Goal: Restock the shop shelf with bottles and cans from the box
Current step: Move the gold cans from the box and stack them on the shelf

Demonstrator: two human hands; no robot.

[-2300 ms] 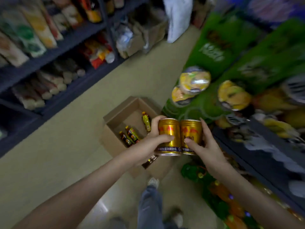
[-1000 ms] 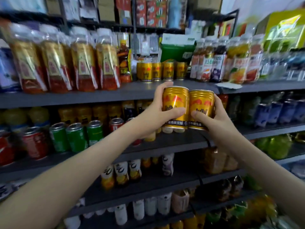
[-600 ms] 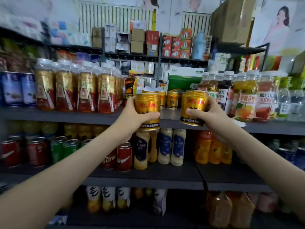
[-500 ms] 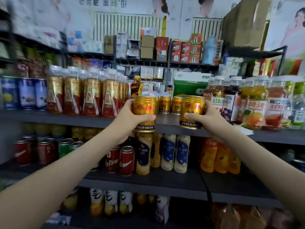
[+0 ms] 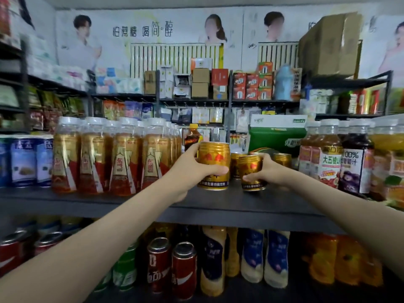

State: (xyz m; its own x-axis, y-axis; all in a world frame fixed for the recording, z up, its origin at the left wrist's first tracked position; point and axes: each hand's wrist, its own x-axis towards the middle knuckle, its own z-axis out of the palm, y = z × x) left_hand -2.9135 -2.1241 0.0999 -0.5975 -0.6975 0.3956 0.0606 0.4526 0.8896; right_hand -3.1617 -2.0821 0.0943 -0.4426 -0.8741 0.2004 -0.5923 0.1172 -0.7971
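Left hand grips left can, right hand grips right can (both upright, tops up) at the shelf.

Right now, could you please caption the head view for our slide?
Left hand grips one gold metal can, right hand a second gold metal can, at the dark grey shelf.

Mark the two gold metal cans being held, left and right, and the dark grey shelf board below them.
left gold metal can (image 5: 215, 157): head view, red emblem on the upper label.
right gold metal can (image 5: 250, 166): head view, upper label.
dark grey shelf board (image 5: 229, 204): head view, bare front strip.
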